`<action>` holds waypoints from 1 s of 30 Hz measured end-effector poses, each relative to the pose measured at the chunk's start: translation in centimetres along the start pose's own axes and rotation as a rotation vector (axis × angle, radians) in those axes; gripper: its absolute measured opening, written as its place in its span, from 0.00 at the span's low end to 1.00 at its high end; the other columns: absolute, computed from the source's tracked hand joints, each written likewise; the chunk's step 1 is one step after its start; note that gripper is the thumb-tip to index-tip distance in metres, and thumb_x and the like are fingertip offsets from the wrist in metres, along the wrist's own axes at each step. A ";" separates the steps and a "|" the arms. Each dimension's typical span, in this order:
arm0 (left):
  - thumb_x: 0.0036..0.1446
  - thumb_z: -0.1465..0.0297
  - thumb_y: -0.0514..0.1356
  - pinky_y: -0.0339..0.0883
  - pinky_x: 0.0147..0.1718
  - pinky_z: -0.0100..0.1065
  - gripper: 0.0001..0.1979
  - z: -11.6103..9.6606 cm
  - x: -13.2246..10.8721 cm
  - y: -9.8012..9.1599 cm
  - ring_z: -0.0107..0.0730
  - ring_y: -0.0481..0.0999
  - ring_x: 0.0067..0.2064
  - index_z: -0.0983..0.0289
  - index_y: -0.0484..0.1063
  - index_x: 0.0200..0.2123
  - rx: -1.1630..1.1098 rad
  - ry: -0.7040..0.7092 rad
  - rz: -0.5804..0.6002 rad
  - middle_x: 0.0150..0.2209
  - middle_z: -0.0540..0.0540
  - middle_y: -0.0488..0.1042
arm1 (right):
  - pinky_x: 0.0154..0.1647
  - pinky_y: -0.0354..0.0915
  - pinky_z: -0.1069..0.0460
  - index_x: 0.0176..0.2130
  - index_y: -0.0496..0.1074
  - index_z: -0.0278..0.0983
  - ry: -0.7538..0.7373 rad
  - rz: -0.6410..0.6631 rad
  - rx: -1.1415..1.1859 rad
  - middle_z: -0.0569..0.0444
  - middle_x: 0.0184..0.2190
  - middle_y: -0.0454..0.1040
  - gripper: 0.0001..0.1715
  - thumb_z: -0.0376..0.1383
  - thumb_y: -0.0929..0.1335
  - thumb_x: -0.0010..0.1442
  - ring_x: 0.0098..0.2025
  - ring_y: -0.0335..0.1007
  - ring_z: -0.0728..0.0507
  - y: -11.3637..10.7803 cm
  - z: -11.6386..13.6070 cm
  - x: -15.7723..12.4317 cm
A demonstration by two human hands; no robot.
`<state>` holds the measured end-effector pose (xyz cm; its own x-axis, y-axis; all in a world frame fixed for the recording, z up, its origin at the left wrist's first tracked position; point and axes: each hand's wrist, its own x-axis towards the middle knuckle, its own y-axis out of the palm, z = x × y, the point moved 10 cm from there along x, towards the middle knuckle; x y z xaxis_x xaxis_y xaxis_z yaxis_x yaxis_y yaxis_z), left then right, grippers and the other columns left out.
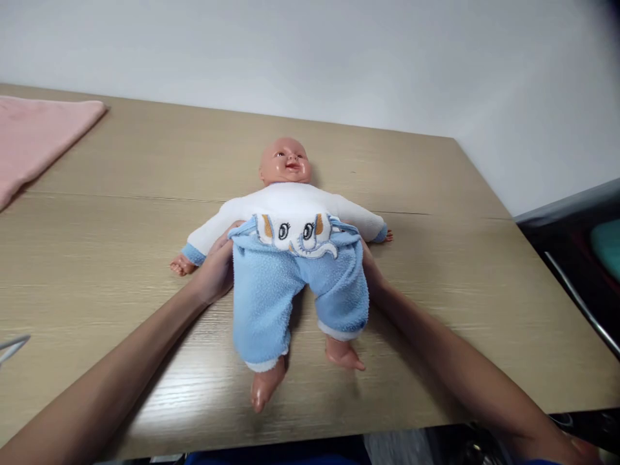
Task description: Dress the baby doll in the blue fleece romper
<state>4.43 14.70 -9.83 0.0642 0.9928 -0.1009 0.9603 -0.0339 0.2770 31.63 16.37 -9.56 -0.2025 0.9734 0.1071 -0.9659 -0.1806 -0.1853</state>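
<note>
A baby doll (290, 197) lies on its back, head away from me, in a white long-sleeved top with blue cuffs. Light blue fleece trousers (264, 297) with white hems and an embroidered elephant face cover its legs; both bare feet stick out. My left hand (221, 261) is closed on the trousers' waist at the doll's side, its fingertips partly under the cloth. On the opposite side, my right hand (367, 258) grips the waist too, mostly hidden behind the bunched fabric. The doll's arms are spread outward on the table.
The doll rests on a light wood table (436, 310) with a seam across it. A folded pink cloth (43, 139) lies at the far left. Part of a white object (13, 347) shows at the left edge. A pale wall (290, 58) stands behind the table.
</note>
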 end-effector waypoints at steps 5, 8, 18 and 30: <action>0.54 0.61 0.66 0.74 0.40 0.43 0.09 -0.9 -0.4 0.0 0.44 0.74 0.37 0.57 0.70 0.33 -0.080 -0.034 0.120 0.32 0.53 0.70 | 0.47 0.70 0.42 0.38 0.69 0.45 0.040 0.077 0.199 0.53 0.36 0.67 0.20 0.56 0.71 0.65 0.39 0.64 0.37 -0.3 0.3 -0.3; 0.58 0.56 0.70 0.69 0.34 0.37 0.14 -1.5 -0.9 -0.8 0.39 0.71 0.35 0.58 0.75 0.39 0.003 -0.069 0.237 0.34 0.53 0.72 | 0.57 0.70 0.39 0.35 0.72 0.44 -0.041 0.207 0.149 0.50 0.44 0.69 0.24 0.58 0.77 0.57 0.48 0.68 0.33 -1.0 1.7 -0.3; 0.66 0.63 0.76 0.71 0.37 0.31 0.11 -7.0 -2.1 0.1 0.34 0.74 0.39 0.61 0.79 0.41 0.463 0.161 0.483 0.38 0.52 0.75 | 0.53 0.69 0.44 0.44 0.74 0.45 -0.103 0.284 -0.022 0.52 0.44 0.72 0.23 0.60 0.74 0.70 0.48 0.70 0.38 0.5 5.9 0.2; 0.69 0.55 0.74 0.64 0.30 0.29 0.17 -3.3 1.5 -1.0 0.30 0.69 0.33 0.57 0.75 0.49 0.250 -0.008 0.220 0.34 0.48 0.72 | 0.39 0.63 0.48 0.43 0.67 0.45 -0.123 -0.103 -0.020 0.58 0.34 0.63 0.27 0.64 0.70 0.72 0.36 0.60 0.43 -0.8 4.0 4.7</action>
<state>2.65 16.58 -7.13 0.2787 0.9577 -0.0722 0.9600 -0.2756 0.0504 30.86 20.50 -4.99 -0.1219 0.9618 0.2450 -0.9794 -0.0766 -0.1867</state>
